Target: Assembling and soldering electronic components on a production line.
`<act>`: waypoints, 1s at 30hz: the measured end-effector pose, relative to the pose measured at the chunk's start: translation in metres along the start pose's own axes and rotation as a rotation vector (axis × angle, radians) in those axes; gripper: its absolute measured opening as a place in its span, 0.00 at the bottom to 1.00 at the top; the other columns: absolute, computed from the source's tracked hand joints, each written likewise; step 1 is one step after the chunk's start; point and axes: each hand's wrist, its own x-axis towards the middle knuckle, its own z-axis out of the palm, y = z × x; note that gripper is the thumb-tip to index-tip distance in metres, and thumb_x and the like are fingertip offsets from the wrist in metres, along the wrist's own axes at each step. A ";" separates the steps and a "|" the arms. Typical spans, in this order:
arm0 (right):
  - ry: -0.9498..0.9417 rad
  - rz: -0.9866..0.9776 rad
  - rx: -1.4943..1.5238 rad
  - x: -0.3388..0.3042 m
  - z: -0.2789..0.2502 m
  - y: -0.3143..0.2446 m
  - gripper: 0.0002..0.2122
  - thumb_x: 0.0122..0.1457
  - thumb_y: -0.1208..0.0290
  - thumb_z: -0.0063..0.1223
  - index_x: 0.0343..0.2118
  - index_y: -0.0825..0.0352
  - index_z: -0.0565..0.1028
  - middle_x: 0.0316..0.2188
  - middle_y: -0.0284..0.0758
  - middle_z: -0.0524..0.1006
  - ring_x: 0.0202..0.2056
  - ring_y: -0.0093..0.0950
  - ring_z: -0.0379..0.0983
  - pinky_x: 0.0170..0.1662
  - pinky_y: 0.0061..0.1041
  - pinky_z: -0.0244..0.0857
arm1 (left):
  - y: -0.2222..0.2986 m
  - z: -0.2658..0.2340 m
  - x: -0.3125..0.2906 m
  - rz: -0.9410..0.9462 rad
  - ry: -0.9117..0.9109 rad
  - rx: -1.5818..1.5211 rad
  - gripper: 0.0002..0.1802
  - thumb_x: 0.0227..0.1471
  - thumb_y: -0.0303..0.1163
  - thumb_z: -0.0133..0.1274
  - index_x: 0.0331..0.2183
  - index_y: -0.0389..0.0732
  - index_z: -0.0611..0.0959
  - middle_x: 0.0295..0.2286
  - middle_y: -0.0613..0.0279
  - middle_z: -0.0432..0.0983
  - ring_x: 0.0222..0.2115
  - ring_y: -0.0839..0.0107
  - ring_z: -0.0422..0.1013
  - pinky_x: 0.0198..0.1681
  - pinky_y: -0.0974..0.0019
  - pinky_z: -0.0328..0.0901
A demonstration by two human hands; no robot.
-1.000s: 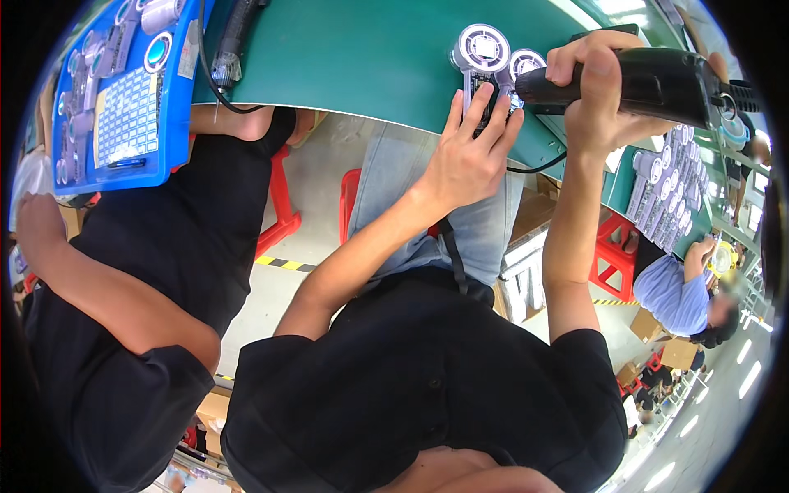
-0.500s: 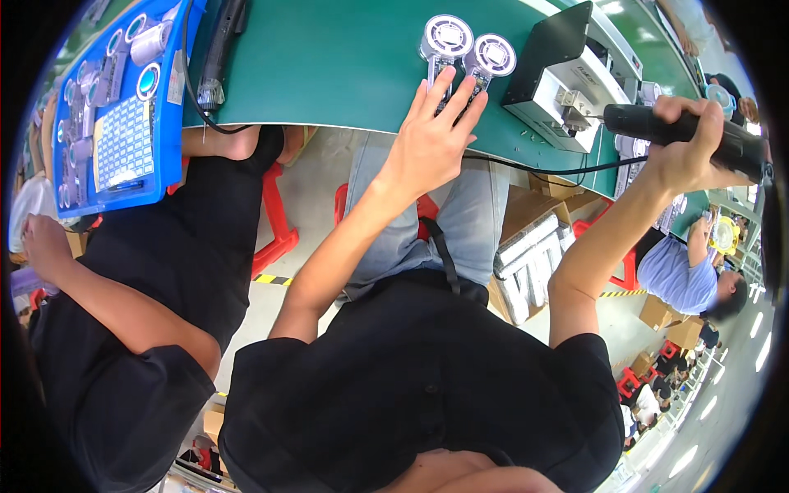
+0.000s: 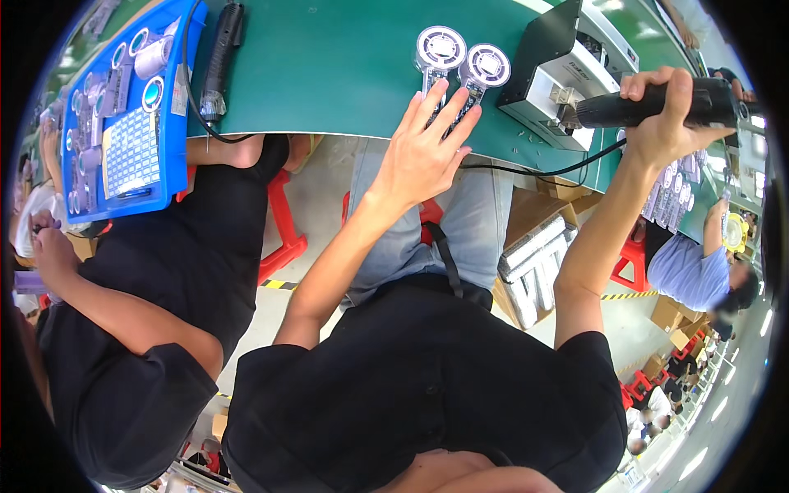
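Two small devices [image 3: 442, 51] with round, grilled heads and narrow handles lie side by side on the green table. Over their handles rests my left hand [image 3: 421, 156], its fingers stretched out and spread, fingertips touching the handles. My right hand [image 3: 662, 115] is wrapped round a black electric screwdriver [image 3: 629, 108], held roughly level and pointing left. The driver's front end is at the metal outlet of a box-shaped screw feeder [image 3: 546, 94]; its bit cannot be made out there. A black cable [image 3: 542, 172] runs below the feeder.
A blue tray [image 3: 178, 156] with similar parts and a label sheet stands at the left, near a second black driver [image 3: 220, 70]. Small screws [image 3: 530, 138] lie before the feeder. Another person [image 3: 164, 304] sits close on my left. An open carton [image 3: 526, 271] stands below the table.
My right hand has brought the screwdriver left, closer against the feeder's outlet. My left hand stays on the two devices. The whole view has shifted slightly.
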 end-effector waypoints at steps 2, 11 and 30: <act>0.031 0.072 -0.044 -0.001 -0.001 0.004 0.29 0.59 0.75 0.57 0.56 0.56 0.49 0.22 0.43 0.71 0.16 0.32 0.68 0.21 0.36 0.68 | -0.001 -0.004 0.000 0.002 0.003 -0.012 0.34 0.44 0.32 0.63 0.55 0.42 0.75 0.59 0.51 0.63 0.62 0.45 0.56 0.62 0.43 0.56; 0.018 0.199 0.281 -0.013 0.014 0.011 0.25 0.62 0.67 0.55 0.57 0.54 0.53 0.22 0.41 0.70 0.16 0.32 0.68 0.21 0.35 0.67 | -0.006 -0.004 -0.005 0.006 0.130 -0.057 0.38 0.41 0.37 0.63 0.54 0.33 0.74 0.56 0.43 0.67 0.59 0.45 0.61 0.62 0.46 0.56; -0.209 -0.023 0.329 -0.014 0.127 0.039 0.39 0.57 0.81 0.56 0.64 0.54 0.43 0.23 0.40 0.73 0.17 0.30 0.70 0.23 0.34 0.69 | -0.006 -0.003 0.000 0.040 0.136 -0.090 0.41 0.36 0.34 0.65 0.52 0.26 0.73 0.54 0.37 0.67 0.59 0.41 0.60 0.63 0.50 0.57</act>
